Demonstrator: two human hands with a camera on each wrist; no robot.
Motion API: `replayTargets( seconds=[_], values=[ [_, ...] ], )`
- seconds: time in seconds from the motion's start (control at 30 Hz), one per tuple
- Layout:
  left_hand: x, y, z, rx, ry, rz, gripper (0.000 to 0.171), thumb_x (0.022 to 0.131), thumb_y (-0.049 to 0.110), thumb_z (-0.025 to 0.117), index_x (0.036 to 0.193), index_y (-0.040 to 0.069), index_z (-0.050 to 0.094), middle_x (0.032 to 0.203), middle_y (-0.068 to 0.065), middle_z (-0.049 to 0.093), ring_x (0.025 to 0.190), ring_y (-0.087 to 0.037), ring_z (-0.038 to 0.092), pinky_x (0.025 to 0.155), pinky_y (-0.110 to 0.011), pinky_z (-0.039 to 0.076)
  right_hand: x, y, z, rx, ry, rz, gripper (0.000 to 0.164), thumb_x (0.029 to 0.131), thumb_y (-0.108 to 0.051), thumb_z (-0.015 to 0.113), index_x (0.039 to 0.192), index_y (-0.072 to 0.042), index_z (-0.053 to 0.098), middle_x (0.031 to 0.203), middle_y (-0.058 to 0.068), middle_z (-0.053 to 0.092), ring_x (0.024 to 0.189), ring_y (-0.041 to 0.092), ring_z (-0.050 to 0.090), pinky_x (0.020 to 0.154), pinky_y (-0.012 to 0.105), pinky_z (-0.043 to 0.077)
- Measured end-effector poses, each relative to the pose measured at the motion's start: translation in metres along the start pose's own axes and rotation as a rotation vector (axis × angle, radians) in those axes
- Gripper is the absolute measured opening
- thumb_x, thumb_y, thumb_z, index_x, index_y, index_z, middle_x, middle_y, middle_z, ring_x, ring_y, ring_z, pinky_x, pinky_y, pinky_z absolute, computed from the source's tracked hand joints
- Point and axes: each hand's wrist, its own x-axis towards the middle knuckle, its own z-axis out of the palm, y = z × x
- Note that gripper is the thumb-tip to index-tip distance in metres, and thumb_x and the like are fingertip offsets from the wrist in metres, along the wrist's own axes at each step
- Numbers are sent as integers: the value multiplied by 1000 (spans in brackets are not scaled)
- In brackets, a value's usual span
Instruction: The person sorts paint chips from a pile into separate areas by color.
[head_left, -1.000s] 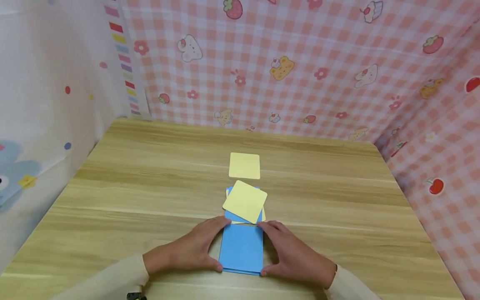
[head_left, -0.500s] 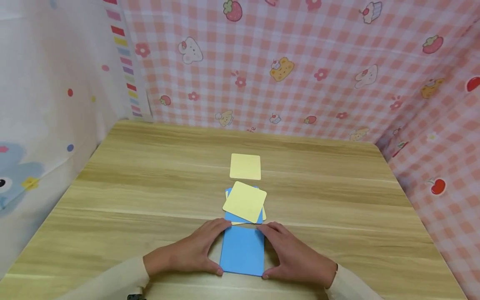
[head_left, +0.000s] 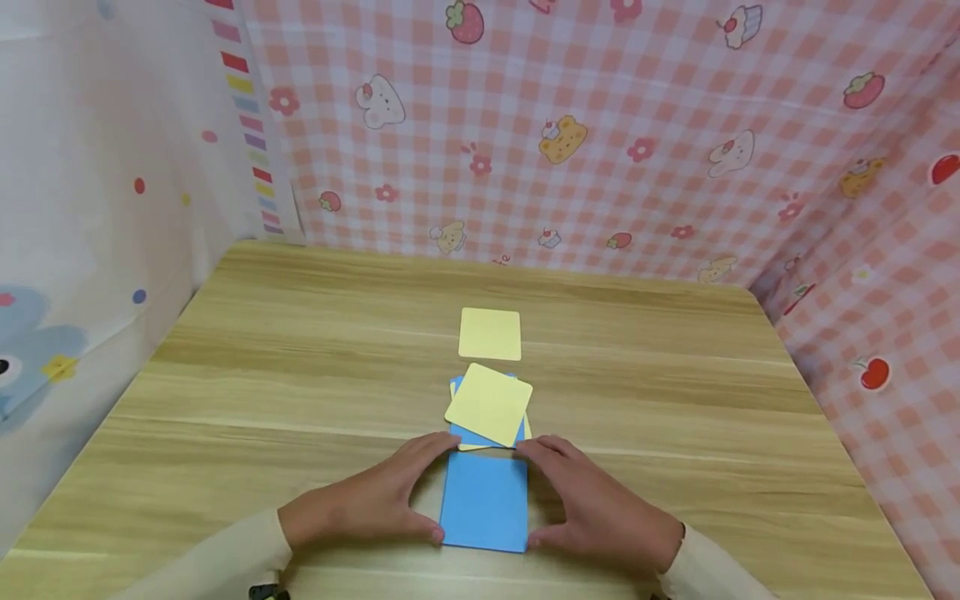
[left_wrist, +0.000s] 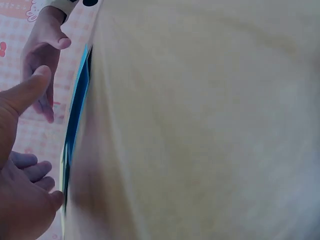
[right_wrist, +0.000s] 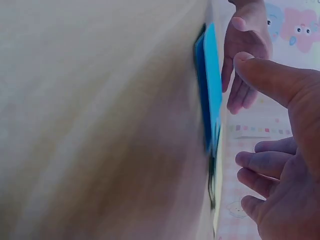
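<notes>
Left hand (head_left: 375, 496) and right hand (head_left: 592, 504) edge outward, fingers (right_wrist: 265, 164) loosely spread, empty, beside the blue square (head_left: 485, 502); pink cloth (head_left: 495, 100) reads "fe".

From the head, the tabletop (head_left: 225, 375) is viewed forward and downward; by both wrist cameras, low and close, the blue square (head_left: 485, 504) is shared (nearly edge-on).

A: How many yellow squares (head_left: 490, 333) are counted?
B: At least three; blue squares (head_left: 485, 502), at least two. Overlapped layers cannot be told apart.
A: And hands (head_left: 375, 500)?
B: Two are recorded, with one worktop (head_left: 262, 375).
</notes>
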Motion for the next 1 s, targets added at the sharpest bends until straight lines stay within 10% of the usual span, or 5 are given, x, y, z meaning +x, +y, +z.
replayTargets(
  seconds=[1.0],
  values=[
    [40,2,-55,-14,25,83,97,82,31,86,159,24,29,162,2,29,149,-21,28,118,-55,27,20,-15,-17,39,276,46,91,77,-26,91,151,-3,42,145,10,53,138,25,42,106,44,47]
  ],
)
